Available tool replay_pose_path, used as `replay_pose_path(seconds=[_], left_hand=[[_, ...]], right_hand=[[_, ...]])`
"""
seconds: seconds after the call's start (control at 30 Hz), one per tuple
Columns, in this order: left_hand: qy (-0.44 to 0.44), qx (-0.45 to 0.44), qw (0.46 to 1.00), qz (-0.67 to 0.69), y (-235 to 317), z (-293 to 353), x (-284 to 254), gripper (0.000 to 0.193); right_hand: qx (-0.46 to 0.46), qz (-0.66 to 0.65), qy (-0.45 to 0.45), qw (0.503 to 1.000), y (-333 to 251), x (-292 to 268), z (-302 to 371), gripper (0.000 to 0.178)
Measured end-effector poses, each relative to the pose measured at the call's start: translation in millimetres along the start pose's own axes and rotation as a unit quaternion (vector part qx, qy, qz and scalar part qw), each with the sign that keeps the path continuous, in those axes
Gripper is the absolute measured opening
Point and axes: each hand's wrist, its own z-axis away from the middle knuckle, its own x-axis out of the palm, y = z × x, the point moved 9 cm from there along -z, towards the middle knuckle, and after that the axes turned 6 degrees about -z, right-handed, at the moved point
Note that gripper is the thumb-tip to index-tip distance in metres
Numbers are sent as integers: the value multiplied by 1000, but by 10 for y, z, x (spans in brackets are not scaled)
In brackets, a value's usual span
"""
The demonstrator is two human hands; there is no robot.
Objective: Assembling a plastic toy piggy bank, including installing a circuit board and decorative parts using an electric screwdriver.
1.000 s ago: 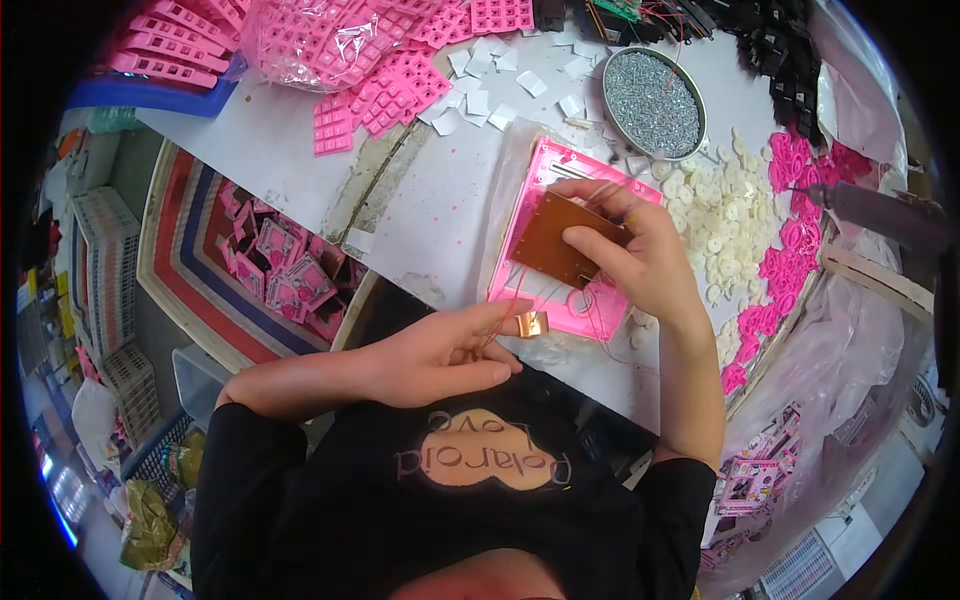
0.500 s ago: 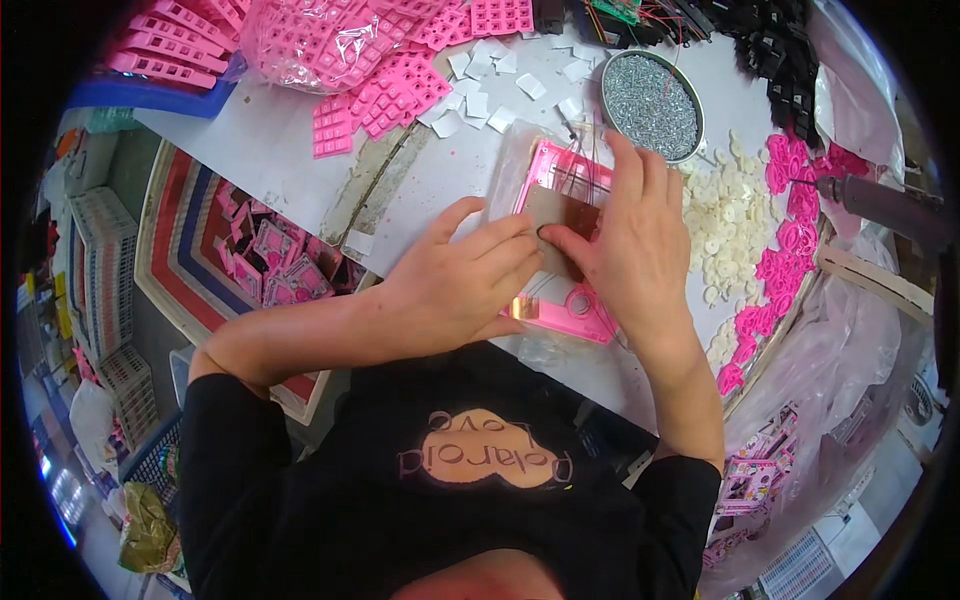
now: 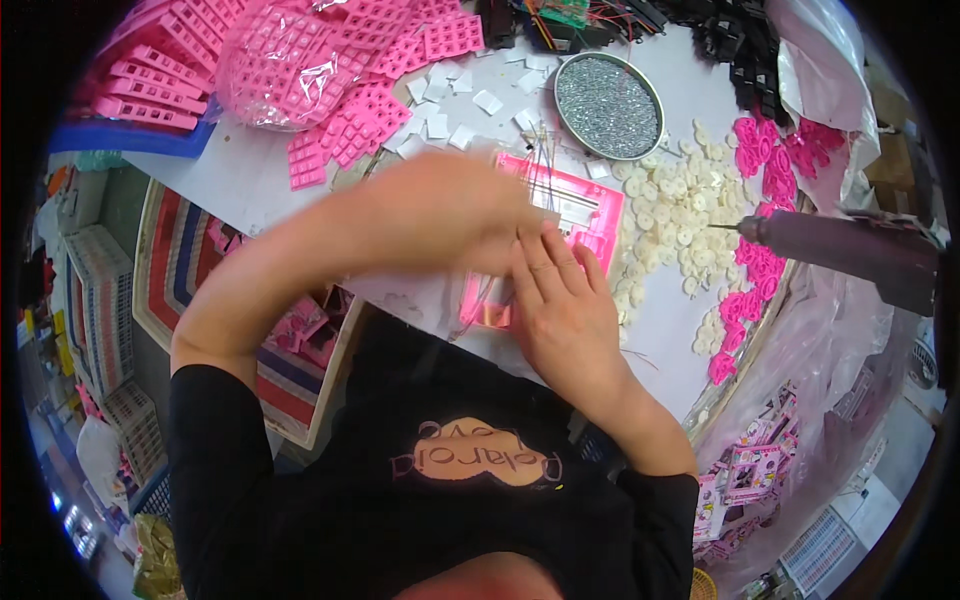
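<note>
The left hand (image 3: pixel 475 210) comes across from the left, over the left long side of the pink case (image 3: pixel 602 215); it is blurred, so how far its fingers are spread and whether they grip anything cannot be told. The case lies near the table's (image 3: pixel 655 335) front edge, its long axis running away from that edge and leaning right at the far end. The right hand (image 3: pixel 568 318) covers its near right part, fingers extended and slightly spread, curled round nothing visible, thumb hidden. Both hands meet over the case's middle; neither is clearly nearer.

At the table's far left corner, rigid pink slotted strips (image 3: pixel 150 85) rest in a smooth blue tray (image 3: pixel 130 138). Next come a crinkled, glossy clear bag (image 3: pixel 290 75) of pink grids, loose knobbly keypads (image 3: pixel 370 120) and flat white squares (image 3: pixel 487 102). The case is shiny, shallow plastic, with thin dark wires (image 3: pixel 546 150) across its far end. Beyond it, a round metal dish (image 3: pixel 622 157) holds silvery grains. Toward the table's right edge lie matte cream discs (image 3: pixel 690 205), then looped bright pink pieces (image 3: pixel 757 262), below a dark cylindrical tool (image 3: pixel 840 245) with a needle-thin tip.
</note>
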Motion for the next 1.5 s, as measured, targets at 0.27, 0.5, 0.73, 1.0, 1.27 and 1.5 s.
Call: replay_pose_path(seconds=[0.27,0.5,0.73,1.0,1.27,1.5], left_hand=[[95,-3,943,-318,-678,-1755,38,14],[197,-23,916,-348,-895,-1562,-108,13],[120,-71,931,-337,-745,-1707,-277,11],[249,17,967,-41,-35,-306,-274,7],[270,25,960,65,298,298,275,16],[305,64,950,21,355,317,197,19]], right_hand=[[3,-20,-16,1000,-8,-14,-6,54],[-108,-217,263,934,531,-1167,163,44],[-1,-600,412,686,2233,-1905,-59,42],[-36,-673,245,697,1348,-1158,-340,46],[-173,-775,204,572,372,-1137,-141,30],[-149,-785,202,566,288,-1010,-133,25]])
